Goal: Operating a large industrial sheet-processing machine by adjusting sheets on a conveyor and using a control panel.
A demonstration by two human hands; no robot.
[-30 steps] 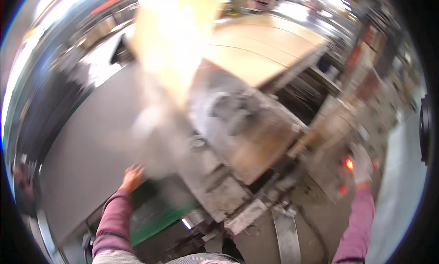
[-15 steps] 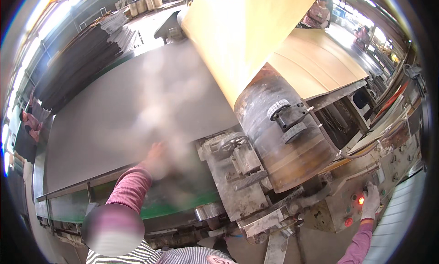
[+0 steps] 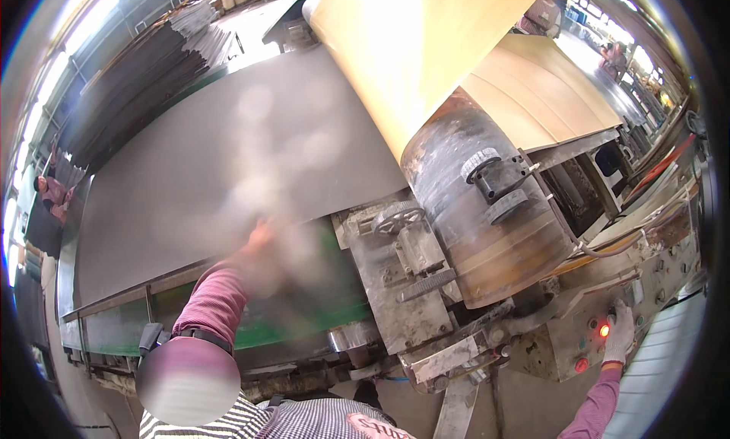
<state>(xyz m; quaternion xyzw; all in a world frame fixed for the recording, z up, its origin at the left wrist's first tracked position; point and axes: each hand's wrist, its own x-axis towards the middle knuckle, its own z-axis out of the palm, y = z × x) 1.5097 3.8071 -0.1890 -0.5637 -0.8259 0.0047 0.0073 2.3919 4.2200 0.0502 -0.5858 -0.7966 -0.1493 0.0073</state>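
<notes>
My left hand [image 3: 261, 240] reaches in a pink sleeve to the near edge of a large dark grey sheet [image 3: 167, 203] lying on a green-sided machine bed [image 3: 258, 336]. A hazy smear over the picture hides its fingers, so I cannot tell whether it grips the edge. My right hand [image 3: 620, 336], in a pale glove, rests against a metal control panel [image 3: 563, 348] at the lower right. Its fingers point upward, stretched along the panel beside a glowing orange-red button [image 3: 604, 330]. A red button [image 3: 582, 364] sits just below.
A large worn roller [image 3: 479, 211] stands right of centre, with a tan sheet [image 3: 411, 51] rising above it. A handwheel [image 3: 398, 217] is mounted beside it. Dark sheets [image 3: 144, 89] are stacked behind. Other people work at far left [image 3: 52, 195] and far right [image 3: 541, 14].
The view has shifted slightly, so the machine sits a little further right and higher in the picture. Both hands stay at about the same places on the sheet's edge and the panel.
</notes>
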